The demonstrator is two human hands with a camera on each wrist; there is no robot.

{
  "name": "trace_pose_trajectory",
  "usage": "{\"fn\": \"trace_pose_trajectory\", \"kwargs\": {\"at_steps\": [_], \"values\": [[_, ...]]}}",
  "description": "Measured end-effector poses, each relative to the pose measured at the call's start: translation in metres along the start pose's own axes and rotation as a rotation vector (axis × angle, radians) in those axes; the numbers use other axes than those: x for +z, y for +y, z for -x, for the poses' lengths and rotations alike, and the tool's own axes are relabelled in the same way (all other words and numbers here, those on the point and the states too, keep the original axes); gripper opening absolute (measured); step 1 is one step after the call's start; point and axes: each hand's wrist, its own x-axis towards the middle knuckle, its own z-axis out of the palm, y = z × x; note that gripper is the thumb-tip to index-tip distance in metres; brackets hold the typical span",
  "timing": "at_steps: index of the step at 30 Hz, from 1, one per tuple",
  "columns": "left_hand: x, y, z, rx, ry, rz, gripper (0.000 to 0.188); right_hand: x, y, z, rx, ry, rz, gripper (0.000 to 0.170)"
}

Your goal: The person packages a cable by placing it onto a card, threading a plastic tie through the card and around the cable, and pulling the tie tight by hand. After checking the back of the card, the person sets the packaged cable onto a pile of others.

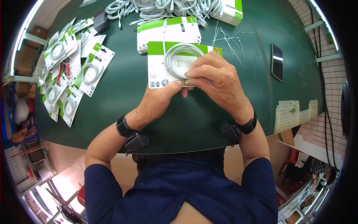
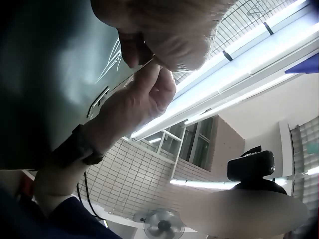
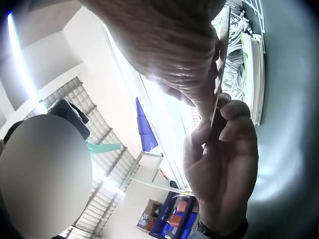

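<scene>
A green-and-white packaging card [image 1: 155,65] is held over the table, a coiled white cable [image 1: 169,63] lying against its front. One end of the cable, with its plug, sticks up past the card's top edge. My left hand [image 1: 154,100] grips the card's lower edge, thumb in front and fingers behind. At the lower right of the coil, my right hand [image 1: 222,80] pinches the cable between thumb and fingertips. The right wrist view shows the card [image 3: 221,74] edge-on between both hands, and the left hand [image 3: 224,164] below it.
Behind the card sits a stack of similar cards [image 1: 147,35], then a heap of white cables [image 1: 160,7] and a box [image 1: 234,13]. Carded cables [image 1: 89,72] pile up at left beside a black block [image 1: 100,20]. White cable ties [image 1: 233,43] and a phone [image 1: 276,61] lie right.
</scene>
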Motion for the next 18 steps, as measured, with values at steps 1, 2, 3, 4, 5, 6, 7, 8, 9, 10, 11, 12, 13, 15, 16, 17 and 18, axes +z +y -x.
{"fn": "trace_pose_trajectory", "kwargs": {"at_steps": [1, 2, 3, 4, 5, 6, 7, 8, 9, 10, 11, 12, 13, 15, 16, 17, 18], "values": [[-0.001, 0.000, 0.000, 0.020, -0.023, -0.044, 0.028, 0.000, 0.000, 0.000, 0.003, -0.002, 0.005, 0.024], [0.000, 0.000, 0.000, 0.015, -0.021, -0.042, 0.028, 0.001, 0.002, 0.000, 0.007, -0.004, 0.002, 0.024], [0.005, 0.000, 0.000, 0.041, 0.015, -0.002, 0.028, 0.002, 0.003, 0.000, -0.002, 0.000, -0.026, 0.024], [0.009, 0.001, -0.001, 0.067, 0.050, 0.036, 0.029, 0.003, 0.005, -0.001, -0.010, 0.007, -0.056, 0.024], [0.012, 0.002, -0.001, 0.092, 0.083, 0.073, 0.029, 0.005, 0.006, -0.001, -0.018, 0.015, -0.084, 0.024], [0.013, 0.002, -0.002, 0.087, 0.085, 0.073, 0.029, 0.008, 0.006, 0.000, -0.013, 0.015, -0.087, 0.024], [0.014, 0.002, -0.003, 0.040, 0.143, 0.052, 0.031, 0.012, 0.007, 0.002, 0.003, 0.011, -0.122, 0.024], [0.014, 0.002, -0.004, -0.005, 0.203, 0.032, 0.033, 0.015, 0.009, 0.003, 0.017, 0.005, -0.158, 0.025], [0.014, 0.001, -0.006, -0.050, 0.263, 0.012, 0.035, 0.017, 0.009, 0.003, 0.030, -0.001, -0.192, 0.025], [0.015, 0.000, -0.009, -0.052, 0.266, 0.015, 0.035, 0.019, 0.010, 0.002, 0.032, -0.006, -0.193, 0.025], [0.015, -0.003, -0.012, -0.006, 0.305, 0.007, 0.034, 0.019, 0.009, 0.003, 0.042, -0.012, -0.209, 0.026], [0.016, -0.005, -0.014, 0.036, 0.345, -0.002, 0.034, 0.020, 0.009, 0.003, 0.054, -0.017, -0.225, 0.027], [0.017, -0.005, -0.016, 0.079, 0.386, -0.011, 0.034, 0.021, 0.009, 0.004, 0.066, -0.023, -0.242, 0.029], [0.016, -0.004, -0.016, 0.082, 0.391, -0.038, 0.032, 0.019, 0.008, 0.004, 0.067, -0.037, -0.242, 0.030], [0.015, -0.002, -0.015, 0.089, 0.392, -0.069, 0.031, 0.017, 0.007, 0.003, 0.065, -0.045, -0.239, 0.032], [0.014, -0.001, -0.015, 0.096, 0.392, -0.098, 0.030, 0.016, 0.007, 0.003, 0.064, -0.054, -0.236, 0.033], [0.013, -0.001, -0.015, 0.091, 0.397, -0.096, 0.030, 0.016, 0.007, 0.003, 0.067, -0.059, -0.239, 0.033]]}}
